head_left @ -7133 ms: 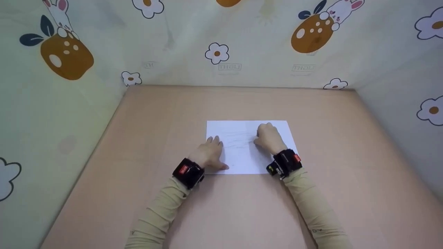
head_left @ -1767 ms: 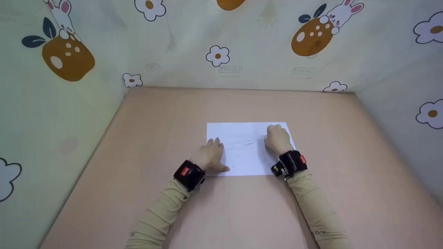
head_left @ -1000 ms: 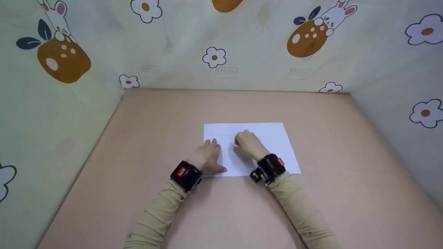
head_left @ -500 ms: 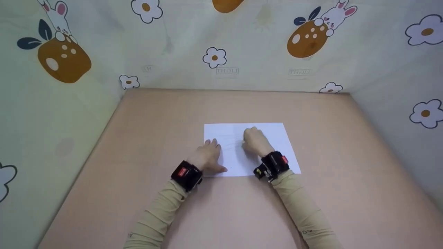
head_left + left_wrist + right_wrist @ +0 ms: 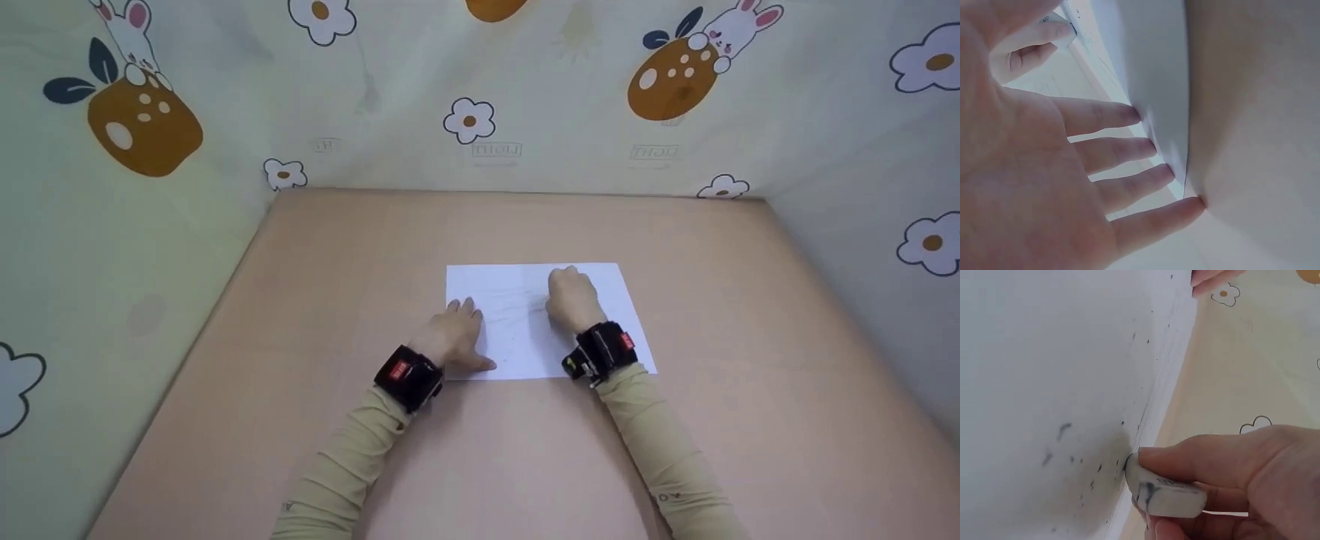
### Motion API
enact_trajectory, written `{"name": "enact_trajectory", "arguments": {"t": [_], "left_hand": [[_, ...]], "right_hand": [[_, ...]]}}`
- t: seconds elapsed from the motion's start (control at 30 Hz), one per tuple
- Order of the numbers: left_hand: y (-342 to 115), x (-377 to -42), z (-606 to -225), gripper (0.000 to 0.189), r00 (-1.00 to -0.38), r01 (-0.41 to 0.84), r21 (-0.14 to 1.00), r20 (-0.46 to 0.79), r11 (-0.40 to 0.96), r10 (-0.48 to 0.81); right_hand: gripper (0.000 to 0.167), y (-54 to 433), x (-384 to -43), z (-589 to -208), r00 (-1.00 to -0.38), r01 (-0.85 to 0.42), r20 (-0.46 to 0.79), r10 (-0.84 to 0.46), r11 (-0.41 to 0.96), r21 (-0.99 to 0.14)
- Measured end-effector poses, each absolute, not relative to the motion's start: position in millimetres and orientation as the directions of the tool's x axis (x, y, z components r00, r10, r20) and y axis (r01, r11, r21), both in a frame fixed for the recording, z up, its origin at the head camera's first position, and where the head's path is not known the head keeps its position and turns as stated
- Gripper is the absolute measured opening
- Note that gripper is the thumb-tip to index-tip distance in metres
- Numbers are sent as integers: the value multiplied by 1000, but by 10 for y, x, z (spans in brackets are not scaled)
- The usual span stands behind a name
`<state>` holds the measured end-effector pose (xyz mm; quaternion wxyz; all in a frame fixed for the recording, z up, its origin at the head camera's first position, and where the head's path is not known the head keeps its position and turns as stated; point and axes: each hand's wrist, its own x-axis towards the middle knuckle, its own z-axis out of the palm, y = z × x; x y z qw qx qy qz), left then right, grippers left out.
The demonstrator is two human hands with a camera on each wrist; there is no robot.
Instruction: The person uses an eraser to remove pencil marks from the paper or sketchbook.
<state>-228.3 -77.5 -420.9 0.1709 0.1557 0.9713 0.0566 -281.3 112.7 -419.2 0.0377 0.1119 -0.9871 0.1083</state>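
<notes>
A white sheet of paper (image 5: 517, 356) lies on the table, with faint grey pencil marks across its middle. My left hand (image 5: 450, 336) rests on its left part, fingers spread; the left wrist view has the fingertips (image 5: 1148, 147) touching the sheet's edge, the little finger on the tabletop. Upper right on the sheet, my right hand (image 5: 574, 301) pinches a smudged white eraser (image 5: 1176, 500) between thumb and fingers. The eraser's end meets the paper, and dark crumbs (image 5: 1064, 430) are scattered beside it. From the head view the eraser is hidden under the hand.
The tan tabletop (image 5: 360, 247) surrounds the sheet. Pale cloth walls (image 5: 397, 82) with printed flowers, rabbits and orange fruit close in the back and both sides. Black camera bands (image 5: 409, 377) sit on both wrists, over beige sleeves.
From the sheet's right side the right hand swept left to its middle, then slid back right and slightly up over the last second. The left hand has stayed in place; pencil lines remain visible.
</notes>
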Motion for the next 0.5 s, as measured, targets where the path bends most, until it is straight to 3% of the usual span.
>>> {"name": "enact_trajectory", "arguments": {"t": [0.23, 0.37, 0.5], "left_hand": [[-808, -2270, -4197, 94, -889, 283, 198, -314, 938, 335], [-787, -2284, -4203, 95, -890, 278, 193, -318, 941, 328], [-756, -2294, -4204, 95, -886, 288, 191, -319, 938, 337]], "right_hand": [[6, 876, -2687, -4182, -904, -416, 11, -428, 873, -256], [16, 975, -2741, -4178, -932, -331, -35, -360, 888, -320], [14, 1164, -2830, -4195, -975, -212, 6, -221, 929, -304]]}}
